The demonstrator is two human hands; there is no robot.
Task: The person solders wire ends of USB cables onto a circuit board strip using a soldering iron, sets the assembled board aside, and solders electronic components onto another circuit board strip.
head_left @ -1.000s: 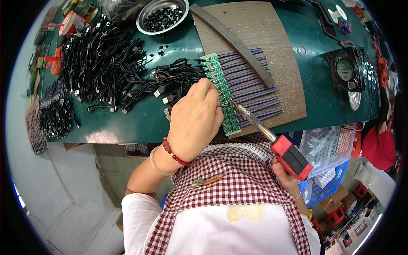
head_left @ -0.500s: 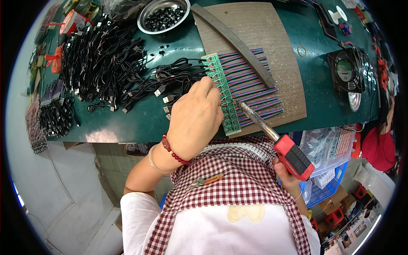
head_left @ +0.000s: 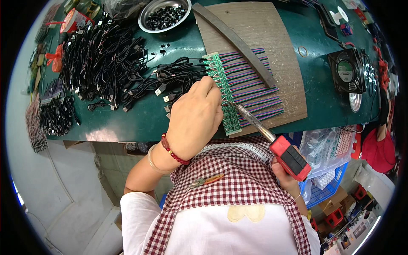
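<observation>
Two bare hands work with a soldering iron (head_left: pixel 278 146) at a long green circuit board (head_left: pixel 231 119)

Seen from the wearer's head, looking down at a green table (head_left: pixel 316 102); the circuit board lies near the table's front edge, slightly tilted, on a brown sheet (head_left: pixel 284 63). The left hand (head_left: pixel 196 110) rests over the board's left edge, its fingers bent and drawn close together; the fingertips are hidden beneath the hand, so I cannot tell what, if anything, they pinch. The right hand (head_left: pixel 287 177) grips the iron's red and black handle from below; the metal shaft slants up and left, its tip at the board just beside the left hand (whether it touches is too small to tell).

Black cables (head_left: pixel 178 70) with silver plugs run to the board's left side; thin striped wires (head_left: pixel 267 104) fan out from its right side; a curved grey bar (head_left: pixel 238 43) lies across the upper ones. Farther left is a large heap of black leads (head_left: pixel 102 55); beyond the cables, a metal bowl (head_left: pixel 163 31) holds small black parts (head_left: pixel 165 18); at the right stands a square black fan (head_left: pixel 346 70). The wearer has a red-and-white checked apron (head_left: pixel 229 182) and, on the left wrist, a red bead bracelet (head_left: pixel 174 156); a blue basket (head_left: pixel 323 193) sits below the table's edge, at the right.
</observation>
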